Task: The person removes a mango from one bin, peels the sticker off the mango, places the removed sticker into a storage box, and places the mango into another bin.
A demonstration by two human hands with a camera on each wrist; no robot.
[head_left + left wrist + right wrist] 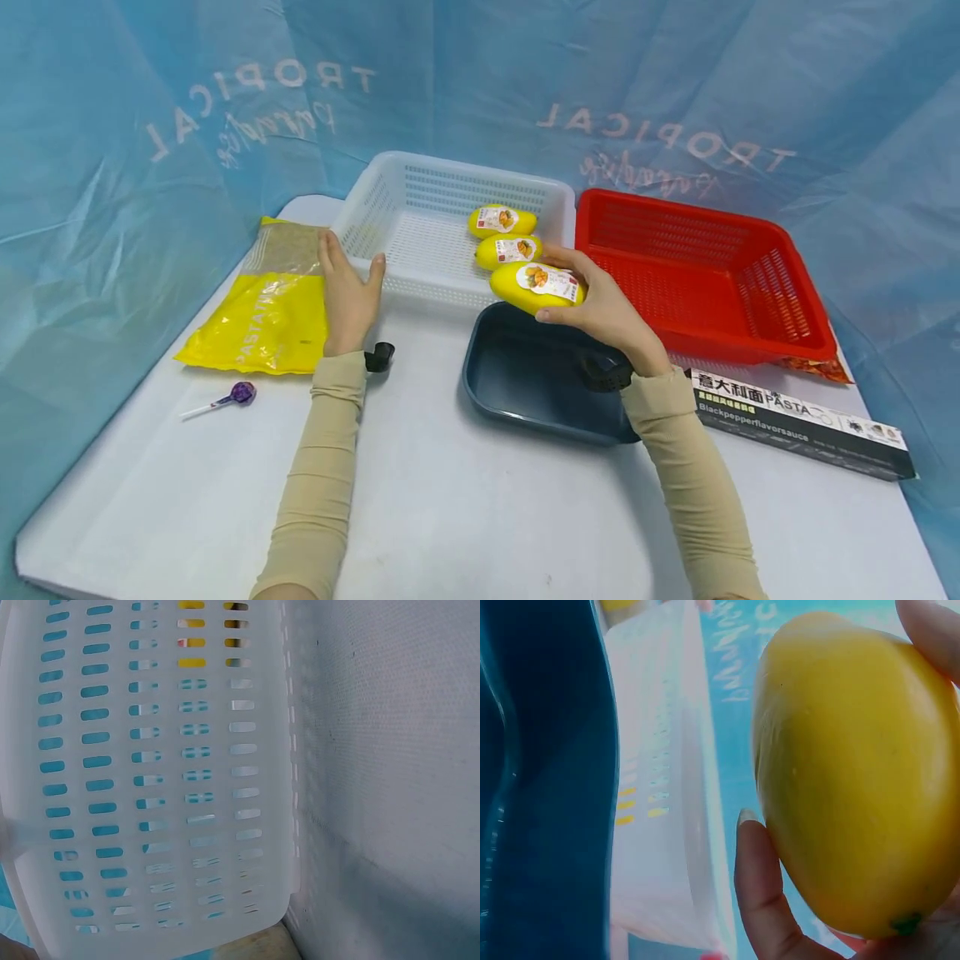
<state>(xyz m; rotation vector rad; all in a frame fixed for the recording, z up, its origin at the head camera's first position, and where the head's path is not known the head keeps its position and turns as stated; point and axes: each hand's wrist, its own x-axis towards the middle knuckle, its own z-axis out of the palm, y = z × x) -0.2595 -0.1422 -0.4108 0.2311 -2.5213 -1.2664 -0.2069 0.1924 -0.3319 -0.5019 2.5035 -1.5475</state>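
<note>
My right hand [611,312] grips a yellow mango [517,286] with a printed label, thumb and fingers around its end. It is held above the front wall of the white basket [442,229] and the back of the dark blue bin [536,375]. In the right wrist view the mango [855,772] fills the right side, green stem end down. Inside the white basket, at its right, lie two labelled mangoes, a rear one [483,218] and a front one [487,252]. My left hand [351,300] is at the basket's front left corner, fingers extended and thumb apart, holding nothing.
A red basket [675,292] stands right of the white one. A black and white pasta box [802,429] lies before it, with a reddish packet [825,367] partly under the red basket. At left lie a yellow pasta bag [262,321] and a purple lollipop [242,392].
</note>
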